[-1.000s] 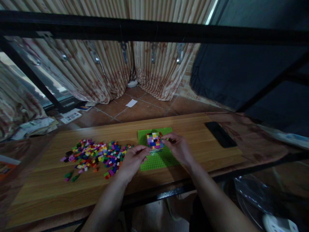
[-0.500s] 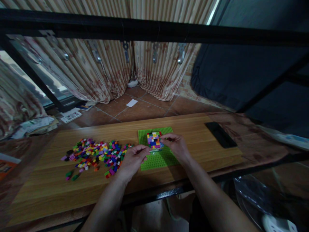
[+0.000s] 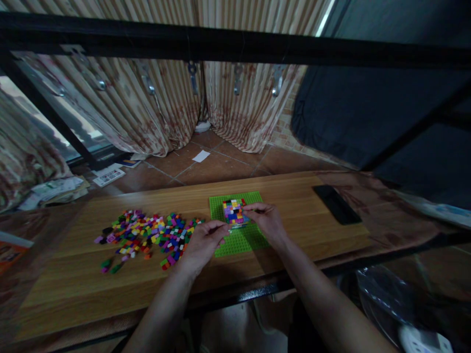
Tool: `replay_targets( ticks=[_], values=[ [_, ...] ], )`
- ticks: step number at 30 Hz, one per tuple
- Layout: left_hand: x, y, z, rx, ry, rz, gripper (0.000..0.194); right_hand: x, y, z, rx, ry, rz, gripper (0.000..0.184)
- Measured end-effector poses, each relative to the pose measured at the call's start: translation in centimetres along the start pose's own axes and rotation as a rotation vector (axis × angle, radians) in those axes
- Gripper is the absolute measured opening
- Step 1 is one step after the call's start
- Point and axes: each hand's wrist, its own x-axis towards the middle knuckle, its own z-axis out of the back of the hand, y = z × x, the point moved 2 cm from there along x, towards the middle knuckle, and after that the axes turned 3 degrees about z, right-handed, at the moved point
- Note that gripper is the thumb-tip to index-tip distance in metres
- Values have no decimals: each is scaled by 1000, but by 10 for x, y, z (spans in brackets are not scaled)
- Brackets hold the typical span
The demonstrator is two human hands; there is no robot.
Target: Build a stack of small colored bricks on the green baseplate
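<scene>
A green studded baseplate [image 3: 239, 242] lies on the wooden table [image 3: 73, 289]. On it stands a square block of small multicoloured bricks [image 3: 233, 210]. My right hand [image 3: 268, 221] has its fingers pinched against the block's right side. My left hand [image 3: 201, 244] rests at the baseplate's left edge, fingers curled and pinched near the block's lower left corner; whether it holds a brick is hidden. A pile of loose coloured bricks [image 3: 147, 235] is spread out to the left of my left hand.
A black phone [image 3: 334, 203] lies flat at the table's right end. A black metal bar [image 3: 235, 46] crosses the top of the view. Striped curtains [image 3: 165, 108], tiled floor and papers [image 3: 55, 189] lie beyond the table.
Both hands keep nearly the same place; my right fingers have shifted slightly inward along the block's right side. The view has drifted a little.
</scene>
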Motion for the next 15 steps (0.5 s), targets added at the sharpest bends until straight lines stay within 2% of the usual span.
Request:
replay_targets(
  ticks=[6, 9, 12, 15],
  values=[
    [0, 1, -2, -7, 14, 0, 34, 1, 2, 1, -34, 39, 22, 14],
    [0, -4, 6, -28, -3, -25, 33, 0, 4, 8, -43, 5, 98, 11],
    [-1, -11, 26, -66, -78, -68, 32, -9, 18, 11, -59, -64, 237, 8],
    [-3, -16, 57, -133, -259, -110, 37, -30, 34, -5, -134, 28, 381, 8]
  ],
)
